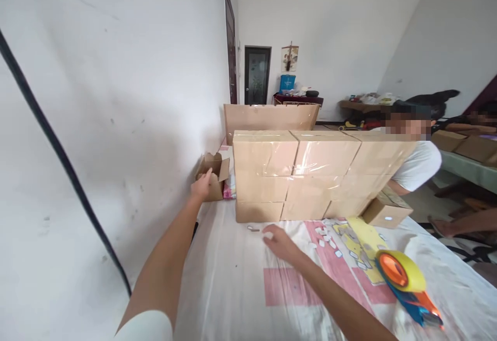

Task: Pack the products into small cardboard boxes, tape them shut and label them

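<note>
My left hand (201, 186) reaches to a small open-topped cardboard box (216, 192) beside the wall. It grips the box at its near left edge, one finger pointing over the opening; the other fingers are partly hidden. Over the sheet-covered table, my right hand (282, 243) has loosely curved fingers, slightly apart, with nothing visible in them. Just left of its fingertips lies a small thin piece (253, 229), too small to make out. Beyond both hands stands a block of taped cardboard boxes (264, 188), stacked in rows and columns.
A tape dispenser with yellow tape (411, 273) lies at the right. Small white pieces (338, 253) are scattered on the patterned cloth (287, 289). Another box (388, 211) sits at the stack's right end, near a person in a white shirt (419, 167). A large cardboard panel (267, 117) rises behind.
</note>
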A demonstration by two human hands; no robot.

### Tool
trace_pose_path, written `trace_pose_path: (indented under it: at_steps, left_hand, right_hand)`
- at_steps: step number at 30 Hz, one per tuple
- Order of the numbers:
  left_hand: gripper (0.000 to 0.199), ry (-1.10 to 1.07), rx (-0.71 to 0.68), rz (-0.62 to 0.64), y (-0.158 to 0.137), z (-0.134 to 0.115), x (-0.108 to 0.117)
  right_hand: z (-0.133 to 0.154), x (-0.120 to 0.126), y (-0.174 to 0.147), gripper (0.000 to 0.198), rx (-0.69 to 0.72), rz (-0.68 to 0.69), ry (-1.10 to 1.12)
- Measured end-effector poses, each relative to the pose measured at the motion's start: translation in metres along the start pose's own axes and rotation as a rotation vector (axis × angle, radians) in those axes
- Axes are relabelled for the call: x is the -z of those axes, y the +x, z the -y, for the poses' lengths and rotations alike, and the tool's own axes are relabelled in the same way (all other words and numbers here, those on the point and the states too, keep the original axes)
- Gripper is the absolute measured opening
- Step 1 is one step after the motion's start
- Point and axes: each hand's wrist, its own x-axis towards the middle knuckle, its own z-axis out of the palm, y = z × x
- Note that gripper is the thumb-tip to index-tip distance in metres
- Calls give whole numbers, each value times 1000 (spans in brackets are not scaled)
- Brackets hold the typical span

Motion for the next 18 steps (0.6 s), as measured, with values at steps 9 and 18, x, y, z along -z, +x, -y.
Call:
trace_pose_path:
  at_steps: [9, 18]
  left_hand:
    - [19, -24, 131, -527, -88, 11, 41]
    - [33, -51, -189, -896, -254, -5, 52]
  right_hand:
    - [91, -157, 145, 67, -45, 211, -267]
    - [111, -174, 234, 41, -342, -193, -313]
